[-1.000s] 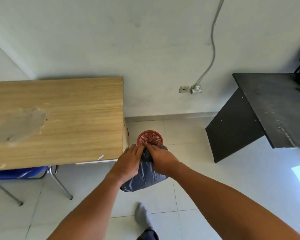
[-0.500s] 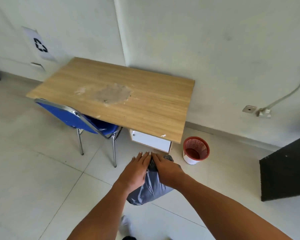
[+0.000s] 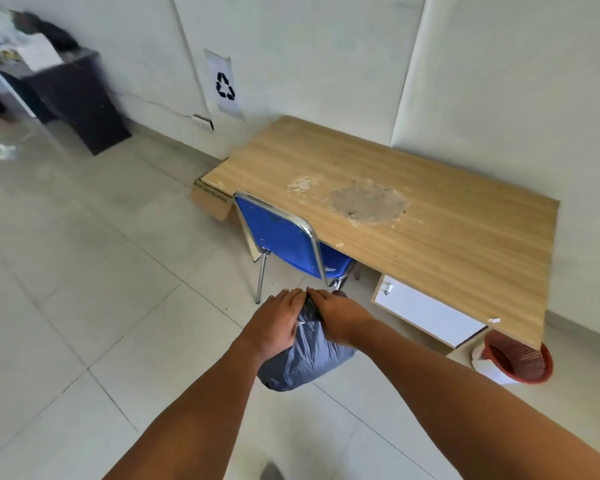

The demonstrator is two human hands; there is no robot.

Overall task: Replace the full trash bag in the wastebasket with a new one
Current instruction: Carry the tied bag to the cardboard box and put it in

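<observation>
Both hands, left hand [image 3: 278, 322] and right hand [image 3: 340, 320], grip the gathered neck of the trash bag [image 3: 305, 358] at frame centre; keep fingers clamped, bag held upright

Wooden desk [image 3: 413, 216], blue chair [image 3: 281, 237], white walls, tiled floor.

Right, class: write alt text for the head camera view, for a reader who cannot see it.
Both hands, the left hand and the right hand, grip the gathered neck of a full grey plastic trash bag above a white tiled floor. Ahead stand a blue metal-framed chair and a light wooden desk; a red mesh wastebasket sits on the floor at the right.
</observation>
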